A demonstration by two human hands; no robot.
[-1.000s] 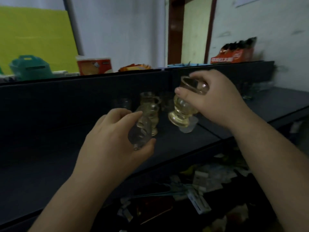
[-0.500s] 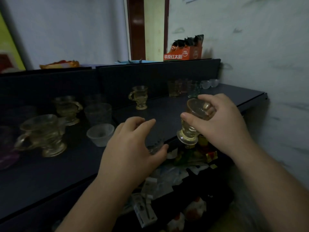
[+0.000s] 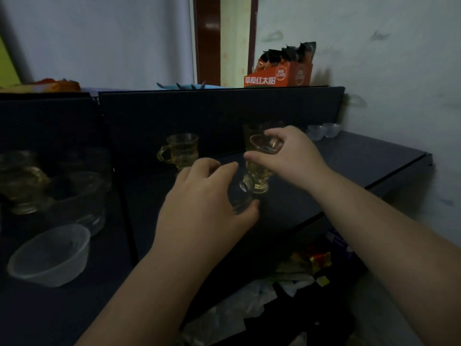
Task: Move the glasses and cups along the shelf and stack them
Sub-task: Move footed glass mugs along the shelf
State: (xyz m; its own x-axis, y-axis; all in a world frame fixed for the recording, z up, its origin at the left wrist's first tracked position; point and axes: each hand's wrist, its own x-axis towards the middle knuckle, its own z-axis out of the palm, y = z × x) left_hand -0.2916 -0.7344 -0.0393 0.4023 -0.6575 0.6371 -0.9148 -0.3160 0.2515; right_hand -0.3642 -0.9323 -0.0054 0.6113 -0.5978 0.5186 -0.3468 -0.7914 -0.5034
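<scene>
My right hand (image 3: 291, 158) grips an amber footed glass (image 3: 259, 171) by its rim, just above the dark shelf (image 3: 361, 161). My left hand (image 3: 202, 208) holds a small clear glass (image 3: 240, 198), mostly hidden behind my fingers, right beside the amber glass's foot. An amber handled cup (image 3: 179, 151) stands behind my left hand. Further amber glasses (image 3: 252, 132) stand at the back panel behind my right hand. At the far left sit another amber cup (image 3: 20, 181), a clear tumbler (image 3: 82, 196) and a clear plastic bowl (image 3: 50, 253).
Two small clear bowls (image 3: 323, 131) sit at the shelf's back right corner by the wall. An orange carton (image 3: 279, 73) stands on the top ledge. Packets and wrappers (image 3: 311, 265) clutter the lower shelf under my arms.
The view has swung right along the shelf. Both hands carried their glasses to the right section, and the amber glass has come down close to the shelf.
</scene>
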